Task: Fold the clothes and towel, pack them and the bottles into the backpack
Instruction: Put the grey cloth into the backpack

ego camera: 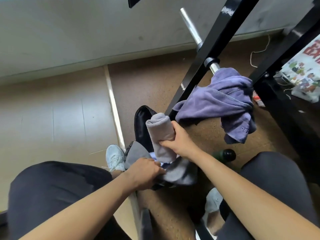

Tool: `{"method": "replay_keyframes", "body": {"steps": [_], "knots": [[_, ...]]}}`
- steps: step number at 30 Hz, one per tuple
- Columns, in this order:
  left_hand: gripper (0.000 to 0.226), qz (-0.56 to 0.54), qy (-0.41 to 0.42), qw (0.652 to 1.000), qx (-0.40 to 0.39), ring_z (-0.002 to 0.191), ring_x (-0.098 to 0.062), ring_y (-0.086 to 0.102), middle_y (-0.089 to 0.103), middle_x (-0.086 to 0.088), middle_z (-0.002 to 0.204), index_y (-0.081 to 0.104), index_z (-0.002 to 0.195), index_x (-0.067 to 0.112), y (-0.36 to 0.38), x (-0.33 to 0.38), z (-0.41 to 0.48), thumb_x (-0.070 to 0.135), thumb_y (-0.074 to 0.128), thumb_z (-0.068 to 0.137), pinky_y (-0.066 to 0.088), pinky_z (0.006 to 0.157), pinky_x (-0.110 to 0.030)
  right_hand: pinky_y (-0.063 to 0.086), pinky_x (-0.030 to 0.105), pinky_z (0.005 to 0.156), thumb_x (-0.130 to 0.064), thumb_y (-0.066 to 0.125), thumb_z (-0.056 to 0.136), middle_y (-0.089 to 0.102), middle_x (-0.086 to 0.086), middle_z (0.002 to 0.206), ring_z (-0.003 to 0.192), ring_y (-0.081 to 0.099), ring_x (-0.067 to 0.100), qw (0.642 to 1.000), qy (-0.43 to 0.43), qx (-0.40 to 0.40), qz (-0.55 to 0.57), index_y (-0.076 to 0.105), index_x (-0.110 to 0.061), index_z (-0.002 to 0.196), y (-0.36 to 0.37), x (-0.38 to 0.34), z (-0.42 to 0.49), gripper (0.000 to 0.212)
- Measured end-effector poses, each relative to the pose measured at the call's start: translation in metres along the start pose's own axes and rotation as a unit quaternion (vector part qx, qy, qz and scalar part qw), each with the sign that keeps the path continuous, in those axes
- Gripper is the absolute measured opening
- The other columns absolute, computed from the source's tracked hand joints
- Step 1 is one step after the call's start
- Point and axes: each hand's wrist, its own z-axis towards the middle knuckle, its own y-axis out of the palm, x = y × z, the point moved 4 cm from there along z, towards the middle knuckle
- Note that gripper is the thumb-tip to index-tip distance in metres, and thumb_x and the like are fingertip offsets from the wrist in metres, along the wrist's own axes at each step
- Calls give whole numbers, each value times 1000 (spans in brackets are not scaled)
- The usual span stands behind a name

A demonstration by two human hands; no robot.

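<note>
My right hand (180,141) grips a rolled light grey towel (161,134), held upright with its lower end inside the mouth of the black backpack (142,125) on the floor between my knees. My left hand (147,170) holds the grey edge of the backpack's opening (136,152) and pulls it wide. A purple garment (226,103) hangs crumpled over the chrome barbell (213,66) to the right. A dark green bottle with a black cap (225,155) lies on the floor behind my right forearm.
A black metal rack (213,47) slants across the upper right, with the barbell resting through it. My pale sneakers (114,156) stand on the brown cork floor. Printed plastic bags (304,73) sit at the far right. A grey wall runs along the top.
</note>
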Motion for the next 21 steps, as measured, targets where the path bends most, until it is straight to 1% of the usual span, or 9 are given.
{"method": "replay_keyframes", "body": {"steps": [3, 5, 8, 10, 12, 14, 16, 18, 21], "knots": [[23, 3, -4, 1000, 7, 88, -25, 66, 68, 2, 95, 69, 105, 30, -5, -2, 6, 41, 69, 85, 50, 63, -36, 51, 40, 78, -14, 77, 78, 65, 10, 99, 86, 62, 19, 988, 15, -117, -100, 50, -12, 106, 42, 20, 31, 39], [17, 22, -23, 999, -17, 88, -28, 67, 69, -1, 94, 71, 103, 26, -5, -1, 8, 30, 65, 88, 41, 59, -36, 49, 47, 82, -22, 71, 82, 63, 13, 102, 97, 62, 29, 966, 29, -154, -204, 45, -16, 105, 48, 42, 48, 35], [22, 33, -36, 997, -66, 92, -33, 68, 71, -5, 96, 71, 105, 21, -1, 1, 7, 31, 55, 93, 33, 61, -37, 30, 53, 109, -15, 60, 88, 56, 15, 125, 130, 41, 40, 924, 65, -87, -367, 42, -17, 123, 13, 79, 78, 39], [46, 19, -25, 996, -89, 95, -34, 66, 71, -7, 102, 71, 104, 18, -2, 5, 8, 47, 37, 90, 34, 64, -39, 35, 50, 102, -12, 60, 90, 58, 18, 123, 130, 41, 40, 917, 102, -27, -385, 39, -11, 129, -20, 95, 90, 44], [61, 2, -23, 994, -111, 97, -35, 65, 70, -8, 106, 69, 102, 16, -8, 7, 11, 55, 26, 84, 35, 67, -39, 41, 43, 84, -10, 62, 89, 59, 23, 109, 115, 51, 42, 920, 103, -22, -377, 40, -4, 127, -36, 101, 94, 44], [35, -6, -32, 992, -125, 99, -34, 65, 69, -6, 106, 68, 101, 17, -12, 7, 14, 45, 48, 92, 32, 66, -39, 39, 40, 77, -17, 66, 88, 54, 17, 96, 105, 53, 39, 910, 76, -38, -406, 44, -7, 122, -31, 97, 92, 42], [14, -16, -45, 992, -119, 96, -32, 66, 68, -4, 102, 66, 97, 19, -16, 3, 18, 30, 62, 89, 30, 63, -37, 37, 40, 77, -26, 67, 83, 59, 13, 97, 104, 55, 37, 895, 21, -78, -438, 46, -16, 116, -14, 93, 90, 40], [11, -10, -52, 993, -106, 93, -31, 65, 68, -2, 100, 66, 96, 20, -17, 1, 19, 24, 64, 85, 30, 62, -36, 38, 39, 74, -29, 68, 80, 65, 11, 106, 103, 59, 37, 883, -19, -148, -446, 49, -22, 112, 8, 95, 86, 38], [16, 5, -53, 995, -80, 93, -30, 66, 69, -2, 102, 69, 101, 20, -24, 1, 20, 22, 64, 86, 30, 61, -36, 40, 37, 71, -31, 69, 81, 65, 8, 114, 107, 60, 33, 843, -15, -216, -492, 50, -22, 115, 34, 108, 84, 40]]}}
